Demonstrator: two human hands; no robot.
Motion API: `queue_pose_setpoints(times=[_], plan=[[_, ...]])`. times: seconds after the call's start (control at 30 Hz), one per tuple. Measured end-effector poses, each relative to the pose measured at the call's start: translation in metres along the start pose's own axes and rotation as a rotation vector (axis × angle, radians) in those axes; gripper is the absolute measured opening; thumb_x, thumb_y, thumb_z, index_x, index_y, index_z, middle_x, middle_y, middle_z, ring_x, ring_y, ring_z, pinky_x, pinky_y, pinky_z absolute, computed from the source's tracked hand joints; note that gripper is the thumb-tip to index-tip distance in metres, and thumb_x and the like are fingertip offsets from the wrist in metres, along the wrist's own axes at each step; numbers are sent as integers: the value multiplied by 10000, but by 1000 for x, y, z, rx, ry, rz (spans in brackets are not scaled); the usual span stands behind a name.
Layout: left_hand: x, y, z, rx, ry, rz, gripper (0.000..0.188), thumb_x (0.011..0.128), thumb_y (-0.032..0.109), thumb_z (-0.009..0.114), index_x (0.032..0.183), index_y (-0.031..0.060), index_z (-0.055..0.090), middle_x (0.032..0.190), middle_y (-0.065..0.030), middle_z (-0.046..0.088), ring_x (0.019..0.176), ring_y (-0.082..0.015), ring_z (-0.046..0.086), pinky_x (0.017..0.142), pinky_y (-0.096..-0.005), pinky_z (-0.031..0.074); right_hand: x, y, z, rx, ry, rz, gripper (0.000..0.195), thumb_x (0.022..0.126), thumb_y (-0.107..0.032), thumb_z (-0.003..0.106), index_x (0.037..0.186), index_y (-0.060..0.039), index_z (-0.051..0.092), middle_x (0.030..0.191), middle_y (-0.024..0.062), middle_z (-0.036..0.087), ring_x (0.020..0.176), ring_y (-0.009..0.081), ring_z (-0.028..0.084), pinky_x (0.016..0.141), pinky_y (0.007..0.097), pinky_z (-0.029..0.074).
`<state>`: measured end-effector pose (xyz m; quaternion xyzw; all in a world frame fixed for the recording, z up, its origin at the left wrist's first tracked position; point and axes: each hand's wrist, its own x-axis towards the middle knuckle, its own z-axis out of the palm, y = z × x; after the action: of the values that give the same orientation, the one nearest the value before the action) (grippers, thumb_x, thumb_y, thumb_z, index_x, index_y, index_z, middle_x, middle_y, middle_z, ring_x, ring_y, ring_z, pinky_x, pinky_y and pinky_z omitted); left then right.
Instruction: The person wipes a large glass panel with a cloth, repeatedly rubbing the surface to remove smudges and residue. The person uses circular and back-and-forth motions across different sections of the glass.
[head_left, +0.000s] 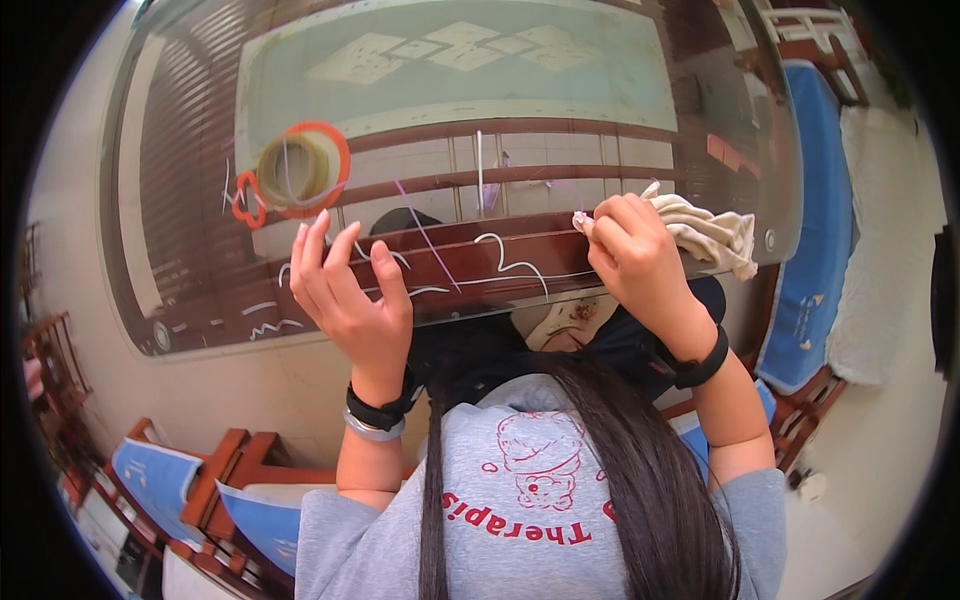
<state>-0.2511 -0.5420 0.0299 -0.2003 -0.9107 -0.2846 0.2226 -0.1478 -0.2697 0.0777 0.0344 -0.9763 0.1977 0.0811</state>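
My left hand (349, 285) is raised near the front edge of the glass tabletop (540, 191). Its fingers are spread and hold nothing. My right hand (634, 251) pinches a small white-and-pink bundle (581, 222) between thumb and fingers. A thin purple strand shows just above that bundle. Beside and partly behind the right hand lies a crumpled cream cloth (709, 229); whether the hand also touches it, I cannot tell. Between the hands are a curved white string piece (517, 264), a straight purple strand (426, 234) and a straight white strip (480, 172).
A clear tape roll (294, 171) sits on an orange-red plastic piece with a round rim (343, 146), at the left. White string scraps (276, 326) lie near the front-left edge. Wooden chairs with blue covers (814, 225) stand around. A lower shelf (457, 112) shows through the glass.
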Motion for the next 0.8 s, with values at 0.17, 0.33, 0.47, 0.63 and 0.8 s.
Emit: queue_pose_setpoints(times=[0.17,0.33,0.47,0.63,0.8], plan=[[-2,-2,3,-33,64,-60,237,969,128,707,1176,13,700,1393,-159,623,1352,-387,540,1127,-509,429,57,12,7,-76,21,-111,98,853,5,699,830,6,603,877,139,579,867,340,586,795,444,484],[-5,-4,3,-39,119,-93,221,972,127,701,1162,16,698,1384,-147,623,1353,-379,539,1117,-507,439,28,18,-8,-46,-93,-126,135,862,1,709,813,11,584,873,135,581,864,346,584,780,453,484],[-7,-6,8,-32,172,-99,201,979,135,693,1148,25,700,1354,-128,644,1331,-368,560,1104,-495,451,8,15,-15,-36,-149,-99,159,885,-4,714,812,17,574,857,145,573,850,358,581,769,449,483],[-7,-6,10,-14,210,-92,186,978,133,691,1134,31,701,1311,-124,665,1304,-361,582,1087,-483,463,46,9,10,-3,5,-139,120,939,-36,708,880,2,611,880,131,609,856,350,609,769,444,499],[-7,-6,11,-20,251,-76,182,960,101,695,1126,26,697,1259,-131,685,1273,-362,605,1062,-467,488,52,29,-4,-128,-91,-221,89,924,-34,709,964,-42,630,922,110,633,895,330,638,809,426,520]])
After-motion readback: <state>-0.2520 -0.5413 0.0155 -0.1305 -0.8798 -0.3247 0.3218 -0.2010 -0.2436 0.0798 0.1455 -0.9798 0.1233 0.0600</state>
